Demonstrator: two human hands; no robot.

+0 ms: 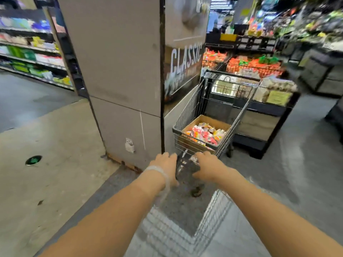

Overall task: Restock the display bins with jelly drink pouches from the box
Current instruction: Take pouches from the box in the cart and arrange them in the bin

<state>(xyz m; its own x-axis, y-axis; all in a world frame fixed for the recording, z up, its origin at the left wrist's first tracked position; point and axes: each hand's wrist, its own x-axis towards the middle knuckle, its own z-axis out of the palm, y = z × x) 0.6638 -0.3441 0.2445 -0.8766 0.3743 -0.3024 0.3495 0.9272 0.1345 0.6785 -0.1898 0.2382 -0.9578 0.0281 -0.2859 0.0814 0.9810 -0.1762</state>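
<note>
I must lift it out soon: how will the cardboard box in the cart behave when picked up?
The cardboard box is open-topped, so its walls may flex. Piled with pouches, it is probably heavy for its size. The loose pouches could shift or spill if it tilts.

Pouches [203, 134] in box [209, 121] in cart [187, 108]

My cart [194, 115] is bare wire metal, dull silver. The box [207, 121] in it is plain brown cardboard, matt. The pouches [204, 134] inside look like glossy plastic film. The floor [55, 164] is smooth grey concrete with a slight sheen. The pillar [115, 71] is matt grey panel, scuffed near its base.
</note>
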